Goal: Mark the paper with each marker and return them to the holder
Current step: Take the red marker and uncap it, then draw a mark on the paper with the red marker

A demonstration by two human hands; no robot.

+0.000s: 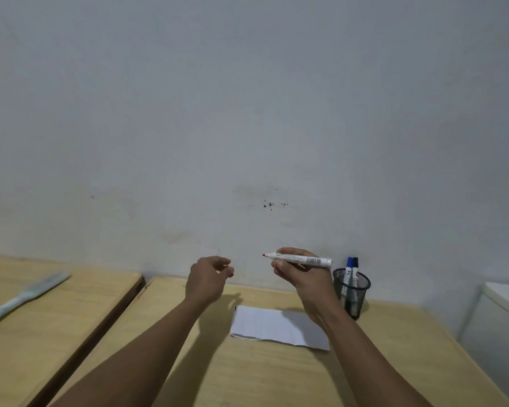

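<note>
My right hand [299,277] is clamped around a white marker [299,259], held up in the air, roughly level, red tip bare and pointing across toward my left hand [209,277]. Cap is off. My left hand is raised too, well apart from the right, fingers curled in; there's a bit of red at the fingertips that is probably the cap, but too small to be sure, so I can't tell if that hand is gripping anything.

The paper [276,326] lies flat on the wooden table [247,377], below and between my hands, nearer the right wrist. I see a small dark mark at its far left corner; otherwise it looks blank from here. No red on it that I can make out.

The holder [351,292], a black mesh cup, stands just beyond my right hand against the wall. Two markers stand in it, one with a blue cap [349,264] and one with a darker cap [355,264].

Progress, my guess: early to middle. Red marker is out and uncapped but not yet on the paper. Left to do: mark with red, recap, drop it back in the cup. Whether the two in the cup have been used I can't tell; the dark mark may mean one has.

Off past my left hand, on the next table, lies a pale green brush-like thing [24,298], not part of this.
</note>
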